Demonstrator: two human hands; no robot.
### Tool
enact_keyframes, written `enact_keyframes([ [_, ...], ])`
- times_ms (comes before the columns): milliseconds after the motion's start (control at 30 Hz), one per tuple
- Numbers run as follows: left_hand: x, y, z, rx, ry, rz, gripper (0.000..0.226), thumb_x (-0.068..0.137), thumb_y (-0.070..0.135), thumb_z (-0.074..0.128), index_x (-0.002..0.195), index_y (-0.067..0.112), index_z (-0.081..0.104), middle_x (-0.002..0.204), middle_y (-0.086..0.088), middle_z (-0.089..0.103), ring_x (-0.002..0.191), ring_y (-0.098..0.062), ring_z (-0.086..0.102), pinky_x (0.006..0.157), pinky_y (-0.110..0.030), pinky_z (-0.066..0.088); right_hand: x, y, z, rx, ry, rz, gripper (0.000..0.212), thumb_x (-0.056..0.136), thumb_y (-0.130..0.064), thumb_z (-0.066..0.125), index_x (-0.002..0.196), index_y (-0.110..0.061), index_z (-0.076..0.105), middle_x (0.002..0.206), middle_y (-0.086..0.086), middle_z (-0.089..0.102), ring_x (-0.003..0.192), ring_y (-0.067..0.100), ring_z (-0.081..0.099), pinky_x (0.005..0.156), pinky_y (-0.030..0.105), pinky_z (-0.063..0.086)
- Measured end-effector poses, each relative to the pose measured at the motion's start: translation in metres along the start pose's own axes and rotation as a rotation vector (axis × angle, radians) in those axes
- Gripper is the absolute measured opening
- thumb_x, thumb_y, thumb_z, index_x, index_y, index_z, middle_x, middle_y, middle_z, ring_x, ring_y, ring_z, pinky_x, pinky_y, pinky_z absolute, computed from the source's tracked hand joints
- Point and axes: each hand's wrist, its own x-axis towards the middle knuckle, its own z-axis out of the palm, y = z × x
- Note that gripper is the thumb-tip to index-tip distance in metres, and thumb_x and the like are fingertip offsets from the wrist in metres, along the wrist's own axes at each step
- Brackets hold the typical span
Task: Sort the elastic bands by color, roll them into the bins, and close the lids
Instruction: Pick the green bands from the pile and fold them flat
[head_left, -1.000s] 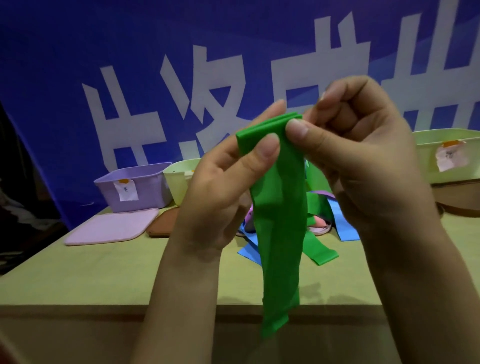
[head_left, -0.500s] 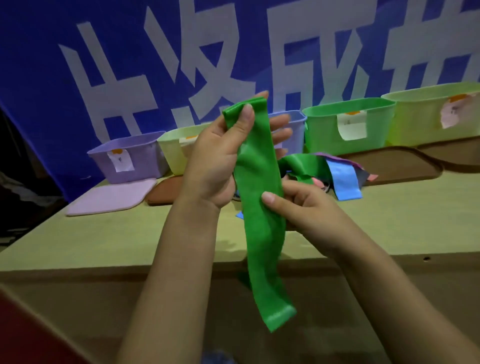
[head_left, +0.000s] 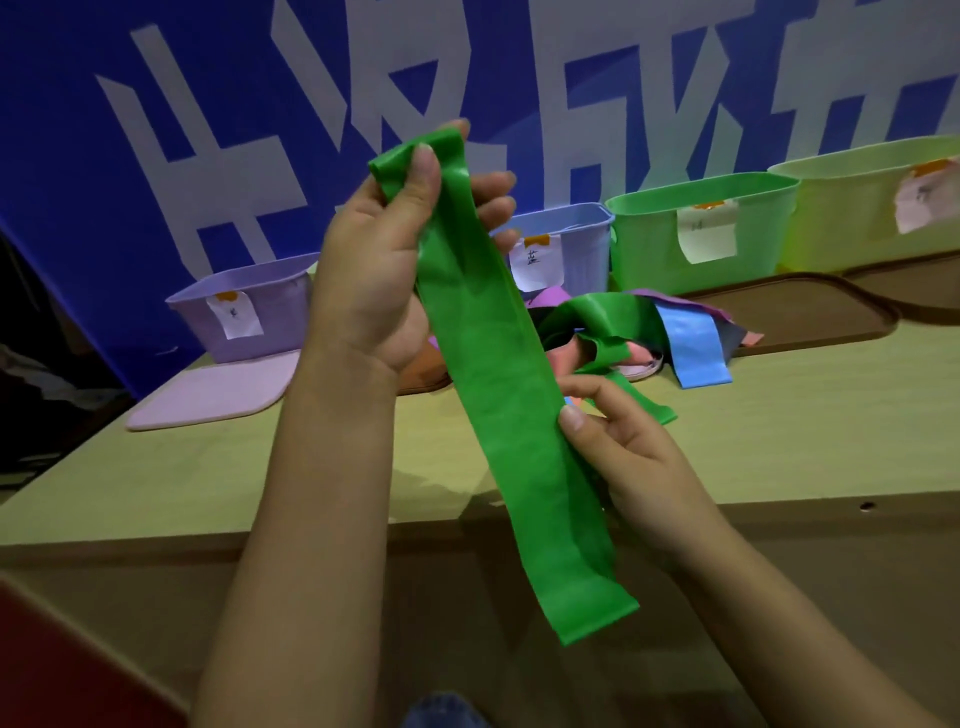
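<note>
your right hand (head_left: 618, 441) now lower along the green band (head_left: 498, 395), pinching its edge, left hand (head_left: 384, 270) gripping the top, raised above the desk (head_left: 260, 483), green bin (head_left: 649, 249) behind

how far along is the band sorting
Early on. Nothing looks finished: the green bin is open and lids lie flat on the table. In hand: the left hand pinches a green band by its top, the right hand pinches lower. A pile of bands waits.
</note>
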Motion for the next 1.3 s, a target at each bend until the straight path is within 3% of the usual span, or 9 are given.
enact_keyframes([
  [100, 0.002, -0.002, 0.001, 0.004, -0.027, -0.025, 0.024, 0.102, 0.016, 0.036, 0.111, 0.008, 0.056, 0.078, -0.009, 0.072, 0.071, -0.016, 0.068, 0.067, -0.034, 0.056, 0.001, 0.003, -0.002, -0.082, 0.007, -0.012, 0.021, 0.096, -0.006, 0.044, 0.104, -0.023, 0.054, 0.067, -0.001, 0.064, 0.056, 0.005, 0.055, 0.05, 0.015, 0.042],
  [167, 0.003, -0.003, 0.002, -0.022, -0.047, -0.041, 0.024, 0.102, 0.016, 0.035, 0.111, 0.007, 0.056, 0.079, -0.01, 0.071, 0.071, -0.017, 0.067, 0.067, -0.034, 0.055, 0.004, 0.006, -0.002, -0.139, 0.021, -0.058, 0.028, 0.094, -0.003, 0.046, 0.103, -0.029, 0.049, 0.077, 0.004, 0.066, 0.065, 0.01, 0.057, 0.06, 0.02, 0.044],
  [233, 0.004, -0.004, 0.002, -0.032, -0.06, -0.053, 0.025, 0.102, 0.016, 0.035, 0.111, 0.007, 0.056, 0.078, -0.01, 0.071, 0.07, -0.017, 0.067, 0.066, -0.033, 0.055, 0.006, 0.01, -0.004, -0.202, 0.046, -0.12, 0.028, 0.087, -0.012, 0.049, 0.097, -0.037, 0.047, 0.101, 0.01, 0.063, 0.084, 0.019, 0.057, 0.074, 0.034, 0.045],
  [367, 0.003, -0.001, 0.003, -0.039, -0.078, -0.066, 0.025, 0.102, 0.017, 0.034, 0.111, 0.008, 0.056, 0.078, -0.008, 0.072, 0.07, -0.014, 0.067, 0.066, -0.032, 0.056, 0.006, 0.008, -0.005, -0.304, 0.031, -0.181, 0.016, 0.082, -0.024, 0.053, 0.085, -0.04, 0.049, 0.09, -0.006, 0.055, 0.07, 0.024, 0.043, 0.065, 0.037, 0.037],
  [567, 0.005, 0.0, 0.004, -0.071, -0.082, -0.079, 0.026, 0.103, 0.017, 0.033, 0.11, 0.008, 0.056, 0.078, -0.007, 0.072, 0.07, -0.014, 0.068, 0.065, -0.032, 0.056, 0.004, 0.006, -0.005, -0.357, -0.028, -0.173, 0.005, 0.081, -0.034, 0.057, 0.085, -0.032, 0.059, 0.067, 0.033, 0.043, 0.054, 0.032, 0.038, 0.056, 0.034, 0.03],
  [733, 0.006, 0.0, 0.001, -0.058, -0.061, -0.078, 0.025, 0.102, 0.017, 0.034, 0.11, 0.008, 0.057, 0.078, -0.006, 0.072, 0.071, -0.013, 0.068, 0.066, -0.032, 0.056, 0.003, -0.001, -0.01, -0.278, -0.035, -0.145, 0.022, 0.077, -0.044, 0.05, 0.078, -0.026, 0.065, 0.072, 0.001, 0.056, 0.068, 0.007, 0.05, 0.062, 0.019, 0.039],
  [867, 0.007, 0.001, -0.001, -0.049, -0.052, -0.07, 0.025, 0.102, 0.017, 0.035, 0.11, 0.007, 0.057, 0.078, -0.007, 0.072, 0.072, -0.014, 0.068, 0.067, -0.033, 0.056, 0.0, -0.003, -0.006, -0.487, -0.004, -0.234, 0.021, 0.079, -0.043, 0.057, 0.076, -0.022, 0.056, 0.06, 0.013, 0.041, 0.055, 0.014, 0.038, 0.052, 0.025, 0.03],
  [1033, 0.01, -0.001, -0.003, -0.06, -0.005, -0.07, 0.025, 0.102, 0.017, 0.035, 0.11, 0.009, 0.057, 0.078, -0.007, 0.072, 0.071, -0.014, 0.069, 0.066, -0.032, 0.056, -0.003, -0.002, -0.006, -0.458, 0.045, -0.187, 0.021, 0.081, -0.046, 0.049, 0.076, -0.026, 0.047, 0.059, 0.005, 0.033, 0.054, 0.018, 0.032, 0.05, 0.031, 0.024],
  [1300, 0.009, -0.005, -0.006, -0.126, -0.017, -0.107, 0.027, 0.103, 0.019, 0.032, 0.111, 0.008, 0.056, 0.083, -0.008, 0.073, 0.078, -0.017, 0.07, 0.069, -0.035, 0.057, -0.001, 0.016, -0.004, -0.469, 0.055, -0.176, 0.022, 0.076, -0.047, 0.057, 0.074, -0.026, 0.052, 0.057, -0.003, 0.047, 0.057, 0.014, 0.044, 0.056, 0.034, 0.037],
])
